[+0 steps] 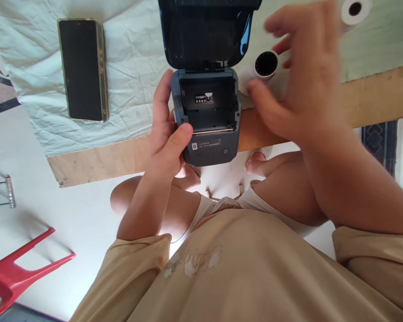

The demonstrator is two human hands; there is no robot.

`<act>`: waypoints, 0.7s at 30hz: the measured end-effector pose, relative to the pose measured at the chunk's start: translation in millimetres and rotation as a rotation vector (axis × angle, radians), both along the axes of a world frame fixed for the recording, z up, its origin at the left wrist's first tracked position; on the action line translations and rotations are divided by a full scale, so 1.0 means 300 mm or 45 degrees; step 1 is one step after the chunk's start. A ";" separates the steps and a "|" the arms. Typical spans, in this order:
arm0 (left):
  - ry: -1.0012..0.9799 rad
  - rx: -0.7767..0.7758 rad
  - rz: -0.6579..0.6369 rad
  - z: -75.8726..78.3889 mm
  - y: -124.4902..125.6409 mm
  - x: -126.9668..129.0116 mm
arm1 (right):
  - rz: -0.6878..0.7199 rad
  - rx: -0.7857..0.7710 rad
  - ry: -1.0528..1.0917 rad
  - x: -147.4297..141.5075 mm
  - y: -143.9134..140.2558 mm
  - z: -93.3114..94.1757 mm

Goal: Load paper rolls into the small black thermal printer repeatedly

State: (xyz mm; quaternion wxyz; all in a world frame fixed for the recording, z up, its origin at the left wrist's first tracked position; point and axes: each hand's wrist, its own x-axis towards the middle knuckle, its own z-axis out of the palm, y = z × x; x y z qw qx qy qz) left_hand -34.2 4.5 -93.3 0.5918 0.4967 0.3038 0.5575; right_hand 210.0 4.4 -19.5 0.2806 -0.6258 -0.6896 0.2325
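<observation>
Printer sits at the near table edge, lid flipped up and back. Paper bay is open and bare, nothing loaded in it, just a small white sticker on the back wall. So lid is open, roll is not in yet. My left hand wraps the printer's left side, thumb pressed on the front corner, fingers closed around the body. My right hand hovers loose and half-open just right of the printer, blurred, fingers spread, holding nothing, right over a paper roll lying on the table. Roll is white with a dark hollow core, end facing me. Printer is dark grey matte plastic, boxy with rounded corners; lid interior glossy. A second roll lies far right at the top. Phone lies face up, dark screen, gold rim, on a wrinkled pale cloth. Table edge looks like raw board. Red chair stands lower left on the floor.
</observation>
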 end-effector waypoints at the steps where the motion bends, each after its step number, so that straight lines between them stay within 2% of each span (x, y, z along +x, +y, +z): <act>1: 0.005 0.005 0.019 0.001 0.001 0.000 | -0.015 -0.008 -0.019 -0.019 0.007 -0.013; 5: -0.015 0.042 0.041 -0.005 0.005 0.005 | -0.066 -0.016 -0.042 -0.047 0.024 -0.035; 8: -0.021 0.019 -0.001 -0.002 0.002 0.006 | -0.061 0.019 0.003 -0.039 0.022 -0.009; 10: -0.035 -0.001 -0.031 0.003 -0.002 0.006 | -0.102 0.007 0.192 -0.040 0.027 0.024; 12: -0.053 0.004 -0.051 0.008 -0.006 0.008 | -0.218 -0.170 0.528 -0.051 0.040 0.061; 14: -0.062 0.008 -0.045 0.012 -0.009 0.010 | -0.340 -0.466 0.862 -0.066 0.054 0.091; 16: -0.049 -0.015 -0.025 0.016 -0.012 0.010 | -0.410 -0.626 0.959 -0.079 0.055 0.109; 17: -0.041 -0.036 -0.021 0.018 -0.012 0.010 | -0.396 -0.571 0.929 -0.083 0.048 0.113; 20: -0.057 -0.048 -0.044 0.017 -0.010 0.005 | -0.221 -0.049 0.603 -0.084 0.004 0.109; 21: -0.067 -0.034 -0.048 0.015 -0.008 0.004 | -0.138 0.064 0.449 -0.081 -0.012 0.103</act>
